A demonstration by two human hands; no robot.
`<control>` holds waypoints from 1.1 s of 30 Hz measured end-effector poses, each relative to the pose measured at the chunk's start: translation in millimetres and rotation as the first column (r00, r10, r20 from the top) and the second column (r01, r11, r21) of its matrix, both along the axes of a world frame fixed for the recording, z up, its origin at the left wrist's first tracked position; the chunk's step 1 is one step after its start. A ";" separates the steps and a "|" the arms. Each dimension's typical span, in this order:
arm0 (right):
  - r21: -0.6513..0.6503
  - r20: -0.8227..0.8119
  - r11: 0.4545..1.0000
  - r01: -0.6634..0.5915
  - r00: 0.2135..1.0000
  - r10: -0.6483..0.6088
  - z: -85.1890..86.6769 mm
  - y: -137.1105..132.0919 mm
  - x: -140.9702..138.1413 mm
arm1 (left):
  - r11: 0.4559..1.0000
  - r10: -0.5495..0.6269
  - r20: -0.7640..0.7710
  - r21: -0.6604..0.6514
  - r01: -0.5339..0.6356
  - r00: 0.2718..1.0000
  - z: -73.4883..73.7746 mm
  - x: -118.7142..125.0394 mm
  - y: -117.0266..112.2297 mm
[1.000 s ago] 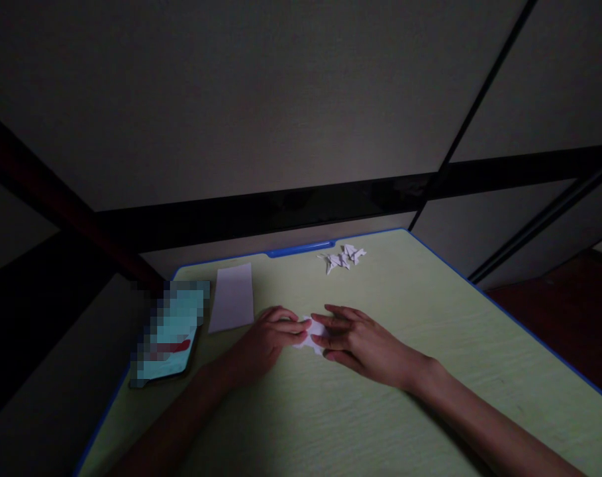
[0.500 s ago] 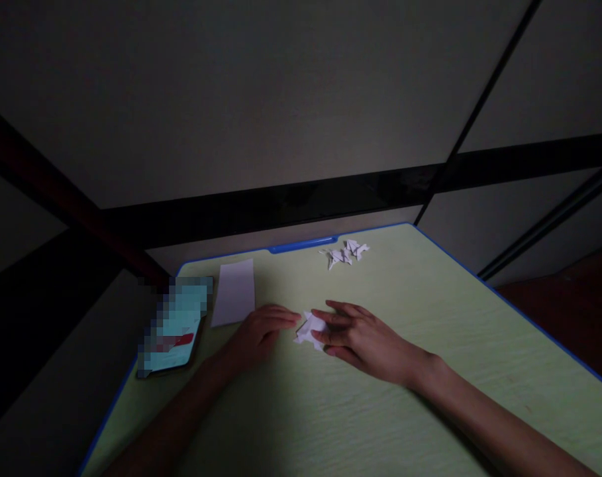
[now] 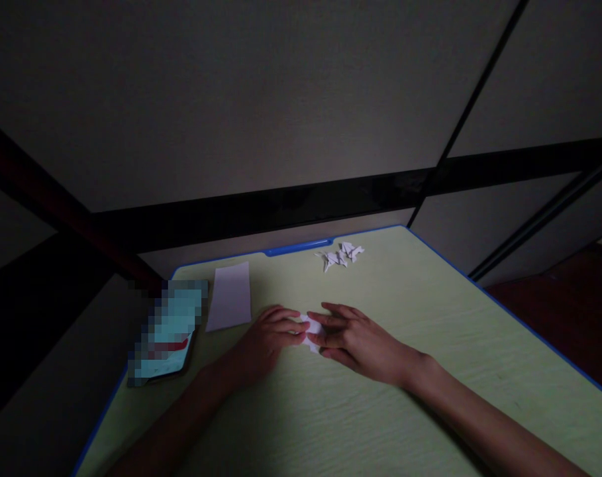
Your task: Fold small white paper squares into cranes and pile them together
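Between my two hands, a small piece of folded white paper (image 3: pixel 313 327) lies on the light green table. My left hand (image 3: pixel 268 336) has its fingertips closed on the paper's left edge, covering part of it. From the other side, my right hand (image 3: pixel 359 340) holds the paper against the table with thumb and fingers, the fingers slightly apart. Much of the paper is hidden under the fingertips, so its exact folded shape cannot be made out.
Folded white paper figures (image 3: pixel 339 256) stand near the table's far edge. To the left lie a pale sheet stack (image 3: pixel 230 295) and a phone (image 3: pixel 174 331) with a lit, partly blurred screen. The table (image 3: pixel 404 278) has a blue rim and stands against panelled cabinets.
My left hand has moved right, from beside the folded paper onto its left part, which it now covers. My right hand stays on the paper. The view has shifted slightly.
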State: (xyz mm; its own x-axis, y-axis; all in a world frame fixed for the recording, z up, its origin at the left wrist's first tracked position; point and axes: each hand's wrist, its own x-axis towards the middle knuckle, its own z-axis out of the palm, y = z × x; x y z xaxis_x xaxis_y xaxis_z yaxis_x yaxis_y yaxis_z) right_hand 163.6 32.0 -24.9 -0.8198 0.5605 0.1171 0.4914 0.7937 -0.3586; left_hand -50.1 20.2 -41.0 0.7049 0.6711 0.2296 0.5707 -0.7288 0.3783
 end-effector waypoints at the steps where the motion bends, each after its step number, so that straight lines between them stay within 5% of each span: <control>1: -0.003 0.003 1.000 0.002 1.000 -0.002 0.5 0.2 -0.4 | 1.000 0.007 -0.002 0.002 -0.007 1.000 -0.2 0.1 -0.1; 20: -0.013 -0.002 1.000 0.007 1.000 -0.007 -1.3 2.2 1.9 | 0.991 0.060 -0.110 -0.111 -0.072 0.992 -3.2 0.1 -1.3; 33: 0.097 -0.126 0.995 -0.030 0.991 0.042 -5.2 -3.9 -8.8 | 0.999 0.052 -0.141 -0.001 -0.053 0.989 -5.6 -0.8 -5.7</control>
